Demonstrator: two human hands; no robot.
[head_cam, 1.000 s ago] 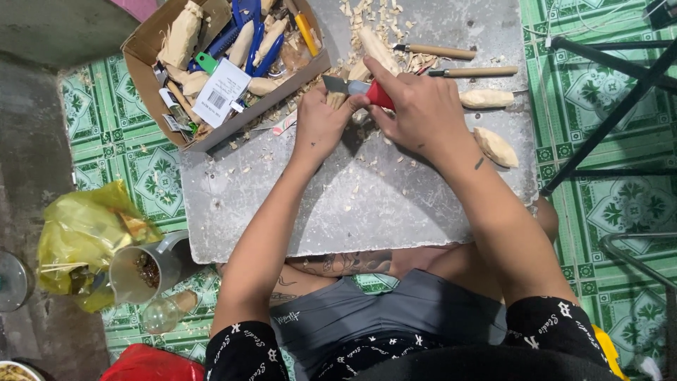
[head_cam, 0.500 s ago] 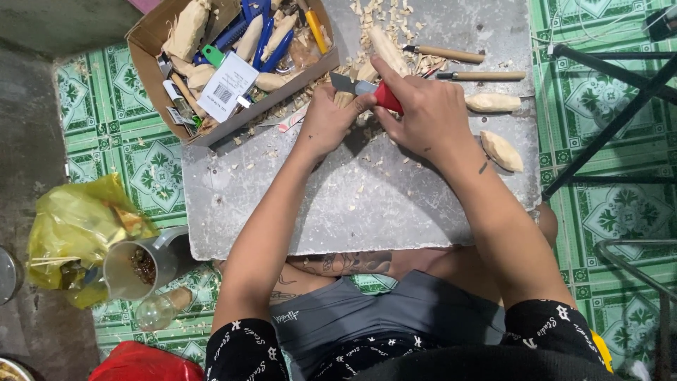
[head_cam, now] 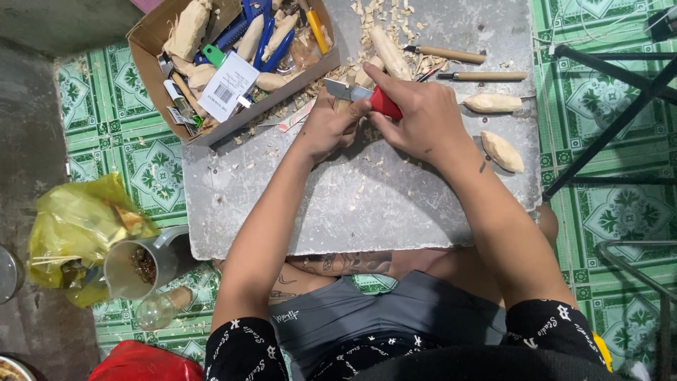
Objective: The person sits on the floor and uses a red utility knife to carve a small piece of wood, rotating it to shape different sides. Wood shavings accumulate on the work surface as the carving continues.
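A person sits cross-legged on a green patterned tile floor [head_cam: 113, 134] with a grey stone slab [head_cam: 367, 204] across the lap, its top strewn with pale wood shavings. At the slab's far edge the right hand [head_cam: 423, 116] is closed around a red-handled knife [head_cam: 367, 95], the blade pointing toward the cardboard box [head_cam: 151, 53] that sits on the slab's far left corner. The left hand [head_cam: 328, 127] is curled tight around a small piece of wood [head_cam: 343, 106], touching the knife; most of that piece is hidden by the fingers, so its shape cannot be told.

On the slab's far right side lie two wooden-handled carving tools [head_cam: 451, 54], and nearer its right edge two carved wooden blanks [head_cam: 502, 150], apart from each other. The box holds more pale wood pieces, blue-handled tools and a white card. Off the slab's left side stand a yellow plastic bag [head_cam: 74, 226], a grey mug [head_cam: 141, 261] and a clear glass [head_cam: 159, 309]. Dark metal legs [head_cam: 606, 127] rise to the slab's right, cut off by the frame. A red object at the bottom left is only partly in view.
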